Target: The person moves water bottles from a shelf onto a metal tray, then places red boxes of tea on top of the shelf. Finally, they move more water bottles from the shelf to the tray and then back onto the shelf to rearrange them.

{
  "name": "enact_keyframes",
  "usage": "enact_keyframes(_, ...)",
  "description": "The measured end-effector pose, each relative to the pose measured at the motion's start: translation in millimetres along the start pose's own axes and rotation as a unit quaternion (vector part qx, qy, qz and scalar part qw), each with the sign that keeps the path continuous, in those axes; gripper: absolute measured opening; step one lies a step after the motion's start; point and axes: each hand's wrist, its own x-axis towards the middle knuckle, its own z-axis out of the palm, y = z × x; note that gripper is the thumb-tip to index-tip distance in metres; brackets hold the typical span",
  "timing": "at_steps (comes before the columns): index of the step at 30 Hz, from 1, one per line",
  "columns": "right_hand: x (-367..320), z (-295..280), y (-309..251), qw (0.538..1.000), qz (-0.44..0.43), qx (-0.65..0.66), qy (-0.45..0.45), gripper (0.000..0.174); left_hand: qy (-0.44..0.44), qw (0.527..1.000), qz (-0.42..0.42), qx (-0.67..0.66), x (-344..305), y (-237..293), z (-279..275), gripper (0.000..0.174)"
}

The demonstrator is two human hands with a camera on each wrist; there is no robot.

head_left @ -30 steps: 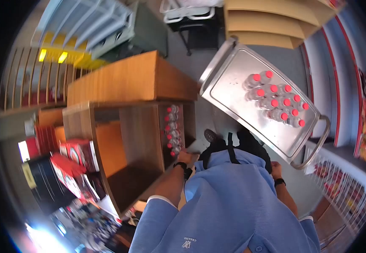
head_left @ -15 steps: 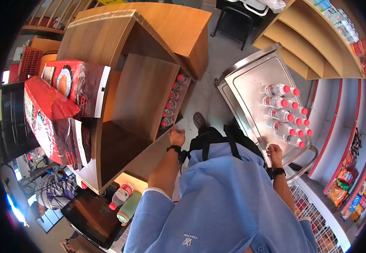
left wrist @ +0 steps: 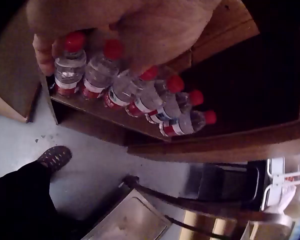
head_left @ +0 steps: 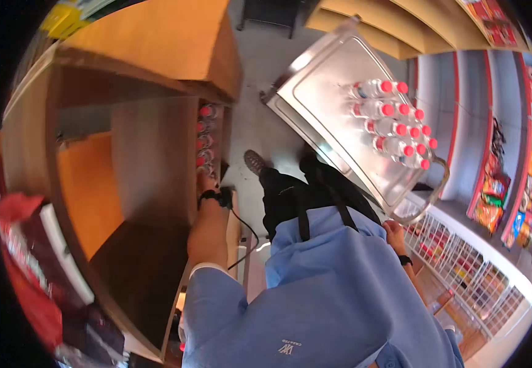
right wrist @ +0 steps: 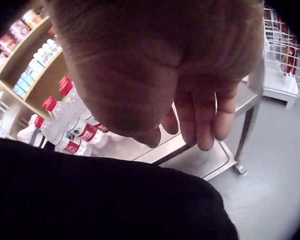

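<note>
My left hand (left wrist: 135, 30) reaches over one end of a row of small clear water bottles (left wrist: 70, 67) with red caps, standing on a wooden shelf (left wrist: 110, 115). Its fingers (left wrist: 42, 52) come down beside the end bottle, while the thumb side lies near another bottle's cap, well apart from them. In the head view this hand (head_left: 207, 180) partly hides the near end of the row. My right hand (head_left: 395, 233) hangs by the hip near the trolley handle (head_left: 435, 196); the right wrist view shows its fingers (right wrist: 205, 120) loosely bent with nothing in them.
A steel trolley (head_left: 315, 92) carries several similar bottles (head_left: 395, 126) on its top. The wooden cabinet (head_left: 149, 153) stands on the left, with red packages (head_left: 26, 264) beside it. Snack shelves (head_left: 471, 135) and a white wire basket (head_left: 468, 257) line the right side.
My left hand has moved from the gap beside the cabinet onto the end of the bottle row. The right hand has drawn back from the trolley's edge toward the hip.
</note>
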Motion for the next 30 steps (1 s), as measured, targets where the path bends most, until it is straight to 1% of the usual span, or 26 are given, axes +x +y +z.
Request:
enact_keyframes(1,-14.0,-5.5,9.8,1.000,0.019,-0.014,0.007,0.030,-0.019,0.900,-0.273,-0.338,-8.4,64.5,-60.8,0.070)
enact_keyframes(2,-22.4,-9.9,33.1,0.999,0.045,-0.020,0.014,0.032,-0.035,0.902,-0.275,-0.331,0.0,29.8,-22.1,0.070)
enact_keyframes(3,-34.2,-11.0,53.4,0.998,0.057,-0.022,0.023,0.032,-0.065,0.952,-0.252,-0.163,23.5,-12.7,1.6,0.074)
enact_keyframes(4,-44.6,-11.6,70.8,0.998,0.039,-0.016,0.035,0.033,-0.091,0.971,-0.219,0.007,65.4,-32.7,6.8,0.081)
enact_keyframes(5,-51.9,-14.1,80.3,0.999,0.018,-0.010,0.045,0.033,-0.098,0.971,-0.219,0.011,34.6,-32.8,11.0,0.081)
enact_keyframes(6,-62.3,-13.9,75.6,0.997,0.065,-0.008,0.033,0.032,-0.107,0.940,-0.233,-0.225,25.5,-13.1,4.1,0.077)
enact_keyframes(7,-65.8,-13.2,76.7,0.997,0.068,-0.008,0.035,0.032,-0.106,0.856,-0.235,-0.449,37.3,9.9,-20.7,0.077)
enact_keyframes(8,-71.3,-9.4,87.4,0.999,0.041,0.012,0.029,0.030,-0.108,0.857,-0.235,-0.446,24.0,30.6,-29.8,0.077)
enact_keyframes(9,-76.2,-3.5,102.5,0.999,0.015,0.032,0.023,0.028,-0.150,0.955,-0.210,-0.145,15.1,54.0,-42.6,0.077)
enact_keyframes(10,-71.0,-2.2,137.4,0.998,0.017,0.050,0.016,0.026,-0.176,0.956,-0.162,0.172,7.3,81.1,-55.6,0.080)
enact_keyframes(11,-61.9,4.8,160.4,0.998,0.020,0.052,0.017,0.026,-0.183,0.858,-0.096,0.470,-11.3,110.4,-69.4,0.085)
enact_keyframes(12,-54.7,12.7,181.3,0.999,-0.001,0.046,0.029,0.025,-0.183,0.857,-0.094,0.473,-11.5,68.2,-49.7,0.085)
enact_keyframes(13,-52.7,18.1,189.5,0.998,-0.022,0.039,0.041,0.024,-0.164,0.866,-0.070,0.467,13.5,32.1,-35.1,0.083)
enact_keyframes(14,-53.0,21.0,182.4,0.998,-0.020,0.042,0.042,0.024,-0.144,0.875,-0.047,0.460,70.3,7.3,-33.4,0.081)
enact_keyframes(15,-50.9,22.4,168.7,1.000,-0.020,-0.003,0.021,0.024,-0.143,0.874,-0.046,0.462,22.6,21.5,-29.9,0.081)
enact_keyframes(16,-47.9,21.2,154.5,0.999,-0.021,-0.049,0.000,0.023,-0.130,0.894,-0.007,0.428,6.8,50.6,-46.1,0.054)
enact_keyframes(17,-46.2,17.1,139.0,0.999,-0.022,-0.047,-0.002,0.023,-0.116,0.912,0.031,0.391,-14.7,73.6,-63.6,0.034)
enact_keyframes(18,-43.9,12.7,125.0,0.999,-0.020,-0.035,0.005,0.022,-0.112,0.912,0.030,0.392,-15.8,77.9,-70.3,0.034)
enact_keyframes(20,-33.4,8.7,105.1,1.000,-0.020,-0.019,0.008,0.020,-0.062,0.971,-0.095,0.211,-42.4,88.3,-59.9,0.044)
enact_keyframes(22,-21.7,3.9,91.1,0.999,-0.026,-0.015,-0.013,0.021,-0.006,0.977,-0.212,0.017,-70.0,102.0,-46.3,0.053)
enact_keyframes(24,-8.8,4.3,77.9,0.999,-0.035,-0.005,-0.011,0.021,0.052,0.931,-0.310,-0.183,-101.0,113.7,-33.5,0.062)
enact_keyframes(25,-1.9,5.8,70.0,0.999,-0.041,0.001,-0.003,0.021,0.078,0.890,-0.350,-0.282,-108.5,123.9,-27.7,0.066)
enact_keyframes(26,3.0,8.5,62.9,0.997,-0.076,0.025,-0.001,0.024,0.101,0.837,-0.383,-0.378,-126.3,130.9,-18.7,0.071)
enact_keyframes(27,7.9,10.9,52.8,0.996,-0.081,0.032,0.001,0.024,0.119,0.773,-0.409,-0.470,-120.5,139.2,-23.4,0.076)
enact_keyframes(29,18.8,13.4,32.6,0.997,-0.073,-0.018,-0.022,0.026,0.170,0.786,-0.481,-0.350,-102.0,113.7,20.4,0.074)
enact_keyframes(30,26.4,15.7,33.3,0.995,-0.091,-0.008,-0.032,0.027,0.097,0.917,-0.336,-0.189,-123.3,126.3,5.0,0.072)
